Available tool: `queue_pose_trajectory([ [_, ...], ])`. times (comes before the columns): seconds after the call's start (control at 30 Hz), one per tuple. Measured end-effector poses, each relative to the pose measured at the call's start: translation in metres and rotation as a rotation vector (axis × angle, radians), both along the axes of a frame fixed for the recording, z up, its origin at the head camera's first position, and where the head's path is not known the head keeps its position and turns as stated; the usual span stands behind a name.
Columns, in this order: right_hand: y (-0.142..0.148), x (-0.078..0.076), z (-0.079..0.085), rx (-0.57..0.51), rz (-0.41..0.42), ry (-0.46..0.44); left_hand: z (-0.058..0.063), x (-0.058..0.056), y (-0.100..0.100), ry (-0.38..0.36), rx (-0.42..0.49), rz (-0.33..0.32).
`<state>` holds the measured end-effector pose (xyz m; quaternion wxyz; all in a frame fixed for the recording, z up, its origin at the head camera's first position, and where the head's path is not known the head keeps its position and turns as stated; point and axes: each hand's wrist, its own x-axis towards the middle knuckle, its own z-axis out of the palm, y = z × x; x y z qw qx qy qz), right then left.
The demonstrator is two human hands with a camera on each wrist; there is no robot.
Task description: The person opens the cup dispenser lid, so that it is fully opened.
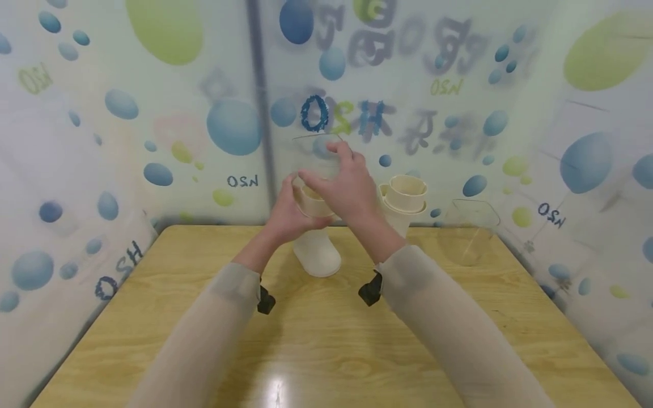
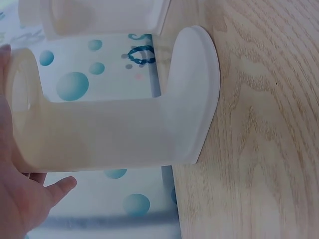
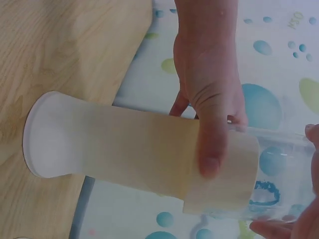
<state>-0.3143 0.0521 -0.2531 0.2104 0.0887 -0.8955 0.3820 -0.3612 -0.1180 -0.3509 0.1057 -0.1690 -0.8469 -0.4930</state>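
A cream stand (image 1: 317, 258) with a round collar and a flared white foot stands upright on the wooden table. My left hand (image 1: 291, 214) holds the collar from its left side; the right wrist view shows the thumb (image 3: 212, 154) lying across the collar. Above, my right hand (image 1: 353, 184) grips a clear plastic container (image 3: 284, 169), its fingers and thumb spread round the wall. The container's lower end sits at the collar's mouth; how deep it goes in is hard to tell. In the left wrist view the stand (image 2: 114, 134) shows its open, hollow side.
Just right of my right forearm stands a second cream stand (image 1: 406, 195), its foot hidden by the arm. Another clear container (image 1: 468, 235) rests near the table's far right corner. Bubble-printed walls (image 1: 234, 127) enclose the wooden table (image 1: 326, 340) at the back and sides.
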Motion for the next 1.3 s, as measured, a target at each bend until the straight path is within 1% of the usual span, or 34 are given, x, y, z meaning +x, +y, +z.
queue_pose_trajectory([
  [0.13, -0.002, 0.007, 0.0, 0.02, 0.002, 0.061, 0.002, 0.0, -0.001, -0.009, -0.001, -0.027],
  [0.23, 0.0, 0.009, 0.001, -0.004, 0.016, 0.091, 0.004, 0.0, -0.002, -0.032, -0.012, -0.035],
  [0.37, 0.007, 0.013, 0.002, -0.064, 0.027, 0.17, 0.003, -0.003, -0.006, -0.052, -0.024, -0.057],
  [0.5, 0.018, 0.018, 0.009, -0.125, 0.048, 0.257, 0.002, -0.006, -0.013, -0.05, -0.041, -0.086],
  [0.67, 0.034, 0.027, 0.021, -0.16, 0.073, 0.322, 0.009, -0.011, -0.023, -0.067, -0.094, -0.128],
  [0.8, 0.047, 0.033, 0.027, -0.154, 0.078, 0.348, 0.017, -0.014, -0.027, -0.107, -0.133, -0.157],
  [0.9, 0.056, 0.038, 0.028, -0.15, 0.078, 0.339, 0.022, -0.015, -0.031, -0.143, -0.148, -0.173],
  [1.0, 0.064, 0.042, 0.025, -0.166, 0.079, 0.314, 0.025, -0.015, -0.033, -0.169, -0.161, -0.184],
  [1.07, 0.069, 0.044, 0.022, -0.185, 0.083, 0.304, 0.024, -0.016, -0.034, -0.176, -0.159, -0.19],
  [1.13, 0.074, 0.047, 0.02, -0.196, 0.082, 0.302, 0.021, -0.015, -0.033, -0.172, -0.141, -0.182],
  [1.2, 0.078, 0.049, 0.019, -0.205, 0.079, 0.304, 0.016, -0.013, -0.031, -0.165, -0.11, -0.156],
  [1.3, 0.084, 0.052, 0.015, -0.2, 0.062, 0.305, 0.005, -0.008, -0.026, -0.15, -0.051, -0.075],
])
